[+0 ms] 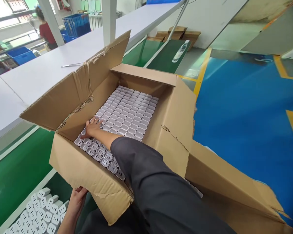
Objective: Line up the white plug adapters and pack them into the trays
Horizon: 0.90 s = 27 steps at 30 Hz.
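Observation:
A large open cardboard box (146, 73) holds tight rows of white plastic charger housings (123, 113). Toward the near end, the housings (97, 156) show dark slots in their end faces; farther back the faces look plain. My right hand (92, 128) reaches into the box and rests on the housings by the left wall, fingers spread. Part of those rows is hidden under my right forearm. At the box's near side, my left hand (78, 198) pinches the lower edge of a hanging cardboard flap (88, 169). Some of its fingers are out of sight behind the cardboard.
Loose white housings (40, 213) lie piled on the green surface at lower left. Another open carton (224, 191) stands at lower right. Tweezers (72, 65) lie on the white table (48, 74). A plastic bottle (180, 52) lies beyond the box. A person (47, 32) sits far left.

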### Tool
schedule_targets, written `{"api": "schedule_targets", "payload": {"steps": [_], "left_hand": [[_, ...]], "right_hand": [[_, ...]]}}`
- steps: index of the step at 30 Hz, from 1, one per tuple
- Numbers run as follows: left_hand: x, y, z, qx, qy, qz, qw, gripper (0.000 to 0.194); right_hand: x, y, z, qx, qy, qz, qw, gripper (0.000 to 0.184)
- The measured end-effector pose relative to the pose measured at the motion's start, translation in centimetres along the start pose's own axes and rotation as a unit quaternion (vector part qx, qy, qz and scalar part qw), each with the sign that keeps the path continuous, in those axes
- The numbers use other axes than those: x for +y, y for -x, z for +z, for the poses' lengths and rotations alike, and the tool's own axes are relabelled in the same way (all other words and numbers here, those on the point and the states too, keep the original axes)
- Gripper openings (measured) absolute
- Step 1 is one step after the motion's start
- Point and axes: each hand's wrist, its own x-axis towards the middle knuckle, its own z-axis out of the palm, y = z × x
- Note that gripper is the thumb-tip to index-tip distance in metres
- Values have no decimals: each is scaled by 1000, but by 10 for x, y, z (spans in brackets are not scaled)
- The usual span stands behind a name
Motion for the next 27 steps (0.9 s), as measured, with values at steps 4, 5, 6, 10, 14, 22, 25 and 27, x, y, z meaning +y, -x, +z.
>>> {"api": "schedule_targets", "payload": {"steps": [4,5,6,10,14,22,25,27], "left_hand": [[-1,0,0,9,-1,0,1000,50],[-2,0,0,10,0,-2,1000,51],[-2,0,1,11,2,-4,1000,52],[-5,-3,2,12,10,-9,1000,55],[-8,-10,3,-9,9,-27,1000,50],[-10,-14,2,-52,23,15,998,42],[-6,-12,-2,-86,4,46,995,41],[-2,-11,-2,-102,1,65,993,39]], "right_hand": [[-2,7,4,-2,-16,-22,1000,127],[-2,10,6,2,-21,-28,999,128],[-2,13,9,6,-23,-34,999,130],[-6,19,19,28,1,-56,998,131],[-13,19,25,44,4,-27,999,122],[-15,23,10,65,-13,-14,998,108],[-4,36,-22,68,-34,-32,997,96],[14,52,-47,87,-50,-58,993,92]]}}
